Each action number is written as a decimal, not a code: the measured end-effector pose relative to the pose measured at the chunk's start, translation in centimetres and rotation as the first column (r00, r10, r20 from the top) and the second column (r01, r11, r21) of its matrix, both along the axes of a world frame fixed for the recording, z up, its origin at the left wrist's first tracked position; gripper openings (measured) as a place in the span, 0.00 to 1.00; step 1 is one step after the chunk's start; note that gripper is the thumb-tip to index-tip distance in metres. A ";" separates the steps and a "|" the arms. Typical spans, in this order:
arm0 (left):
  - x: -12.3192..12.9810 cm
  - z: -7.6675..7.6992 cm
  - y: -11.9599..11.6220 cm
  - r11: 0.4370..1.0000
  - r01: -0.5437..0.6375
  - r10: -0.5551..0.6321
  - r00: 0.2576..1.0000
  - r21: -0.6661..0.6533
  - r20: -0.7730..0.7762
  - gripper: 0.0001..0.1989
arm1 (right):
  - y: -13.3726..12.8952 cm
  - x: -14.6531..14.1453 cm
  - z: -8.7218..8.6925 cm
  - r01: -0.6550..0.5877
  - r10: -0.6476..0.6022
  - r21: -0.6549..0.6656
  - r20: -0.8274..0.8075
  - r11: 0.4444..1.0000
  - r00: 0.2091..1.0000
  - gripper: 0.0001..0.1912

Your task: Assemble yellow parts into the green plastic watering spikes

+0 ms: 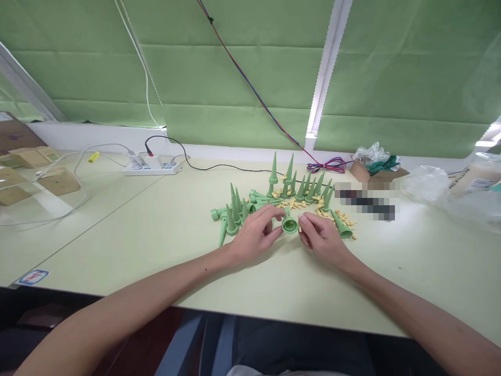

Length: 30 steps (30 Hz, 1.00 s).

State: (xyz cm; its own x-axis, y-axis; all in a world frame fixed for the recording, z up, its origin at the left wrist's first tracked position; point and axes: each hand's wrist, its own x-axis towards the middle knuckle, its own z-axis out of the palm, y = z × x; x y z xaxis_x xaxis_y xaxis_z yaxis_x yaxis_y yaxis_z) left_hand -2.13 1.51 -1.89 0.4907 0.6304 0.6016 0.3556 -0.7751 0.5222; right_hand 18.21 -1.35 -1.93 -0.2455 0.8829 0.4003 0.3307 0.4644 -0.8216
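Green blinds [270, 36] hang behind the table [117, 230], which looks pale and smooth from where I stand. A thin line [94, 219] runs across its left part, and a sticker [33, 277] sits by the front edge. The two hands are apart from each other. The left hand [256, 232] holds a green cone [290, 225] out on the table, its round open end showing. The right hand [321, 236], just beside it, pinches a small yellow bit [300, 227]. More cones [231, 224] stand and lie behind, with yellow bits [293, 204] strewn among them. A white power strip [152, 170] sits at the back left, and brown boxes [58, 181] lie further left. At the back right are a coil of wire [329, 166], an open box [360, 171] and clear bags [426, 184].
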 end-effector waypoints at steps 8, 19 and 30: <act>0.2 0.8 -0.3 0.964 -0.013 0.018 1.000 -0.267 0.018 0.18 | 0.0 0.1 0.1 0.038 -0.038 0.012 -0.005 0.999 0.999 0.21; 0.2 0.9 -0.4 0.870 0.062 -0.064 0.998 -0.490 0.014 0.22 | 0.2 0.0 -0.2 0.006 -0.008 0.018 0.113 1.000 0.994 0.19; 0.2 0.4 -0.1 0.973 0.017 -0.031 0.998 -0.228 -0.056 0.20 | 0.4 0.1 -0.6 0.014 -0.018 0.021 0.188 1.000 0.982 0.19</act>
State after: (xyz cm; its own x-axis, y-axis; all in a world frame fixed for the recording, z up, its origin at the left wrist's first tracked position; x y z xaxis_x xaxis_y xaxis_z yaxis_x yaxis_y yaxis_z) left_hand -1.96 1.44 -1.49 0.5375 0.7352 0.4130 0.3741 -0.6468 0.6646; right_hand 18.34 -0.90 -2.49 -0.3037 0.8797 0.3658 0.4858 0.4733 -0.7348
